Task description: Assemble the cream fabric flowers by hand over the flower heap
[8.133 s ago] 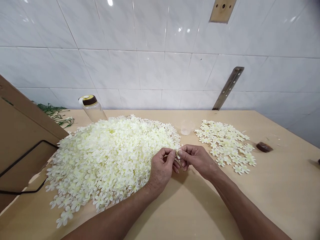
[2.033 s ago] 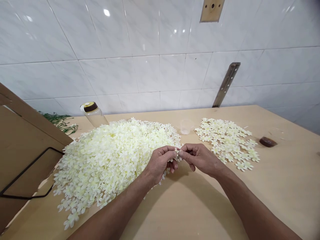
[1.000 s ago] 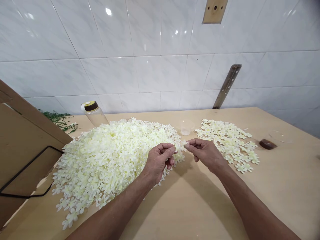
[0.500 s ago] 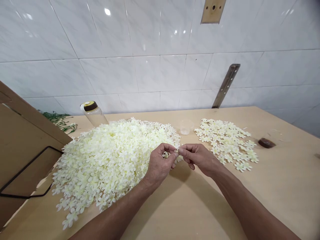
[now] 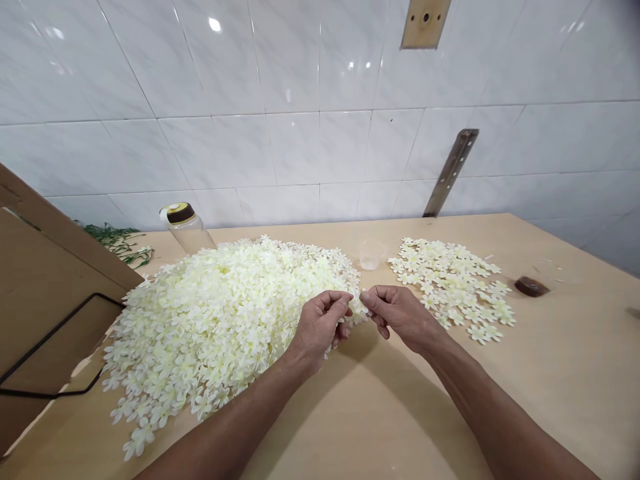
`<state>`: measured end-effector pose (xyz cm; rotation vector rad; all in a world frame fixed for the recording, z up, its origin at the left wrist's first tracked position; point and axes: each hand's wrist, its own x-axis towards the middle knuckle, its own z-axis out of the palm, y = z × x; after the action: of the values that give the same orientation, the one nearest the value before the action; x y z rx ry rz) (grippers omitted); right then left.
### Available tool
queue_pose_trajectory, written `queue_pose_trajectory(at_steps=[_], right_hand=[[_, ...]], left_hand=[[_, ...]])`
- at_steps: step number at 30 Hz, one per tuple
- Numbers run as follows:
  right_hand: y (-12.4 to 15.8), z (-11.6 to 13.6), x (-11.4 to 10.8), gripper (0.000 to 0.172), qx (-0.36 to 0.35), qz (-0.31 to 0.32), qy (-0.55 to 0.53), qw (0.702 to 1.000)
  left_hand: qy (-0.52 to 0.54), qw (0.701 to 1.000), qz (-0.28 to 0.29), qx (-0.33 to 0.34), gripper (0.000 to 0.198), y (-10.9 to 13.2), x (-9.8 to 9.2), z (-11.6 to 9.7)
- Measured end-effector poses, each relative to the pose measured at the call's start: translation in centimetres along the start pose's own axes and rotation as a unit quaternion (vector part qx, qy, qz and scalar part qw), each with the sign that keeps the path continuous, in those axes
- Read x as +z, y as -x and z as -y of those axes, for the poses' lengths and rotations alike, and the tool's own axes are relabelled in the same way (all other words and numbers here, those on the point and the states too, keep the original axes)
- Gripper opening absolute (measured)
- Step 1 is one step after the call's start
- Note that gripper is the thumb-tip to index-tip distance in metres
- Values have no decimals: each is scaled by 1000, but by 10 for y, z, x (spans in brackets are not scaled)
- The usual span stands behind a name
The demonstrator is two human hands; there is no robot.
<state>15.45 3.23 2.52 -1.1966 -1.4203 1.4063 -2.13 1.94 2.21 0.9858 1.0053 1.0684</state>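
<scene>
A large heap of white artificial flowers [image 5: 225, 313] with pale yellow centres covers the left half of the table. At its right edge my left hand [image 5: 323, 327] is closed, thumb pressed to the index finger, and whatever it pinches is hidden or too small to name. Just across a narrow gap, my right hand [image 5: 397, 310] also pinches with thumb and forefinger. Its fingertips are too small to show what lies between them. Farther right, a smaller spread of the same flowers [image 5: 455, 283] lies flat on the table.
A small clear cup [image 5: 371, 255] stands behind my hands. A clear bottle [image 5: 190, 230] with a dark lid is behind the heap, near green stems [image 5: 117, 241]. A cardboard box [image 5: 50, 313] borders the left. At the right sits a clear container of dark liquid [image 5: 533, 287].
My fingertips, touching each other half a second ago, are now slightly apart. My left hand has turned a little, and the white piece seen in its fingers is out of sight there.
</scene>
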Motion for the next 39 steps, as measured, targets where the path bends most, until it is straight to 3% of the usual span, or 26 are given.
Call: queue_pose_trajectory(at_steps=[8, 20, 27, 35, 39], right_hand=[[1, 2, 3, 47, -5, -2, 3, 1000], [2, 7, -5, 41, 16, 55, -89, 994], [-1, 2, -8, 50, 19, 7, -46, 999], [-3, -2, 0, 52, -23, -25, 82, 996], [0, 4, 5, 53, -38, -19, 41, 998]], left_hand=[[43, 998, 42, -29, 33, 1, 1, -2], [28, 999, -30, 23, 34, -2, 0, 2], [25, 995, -65, 65, 32, -2, 0, 1], [6, 994, -66, 90, 34, -2, -1, 4], [-47, 990, -71, 114, 33, -1, -1, 7]])
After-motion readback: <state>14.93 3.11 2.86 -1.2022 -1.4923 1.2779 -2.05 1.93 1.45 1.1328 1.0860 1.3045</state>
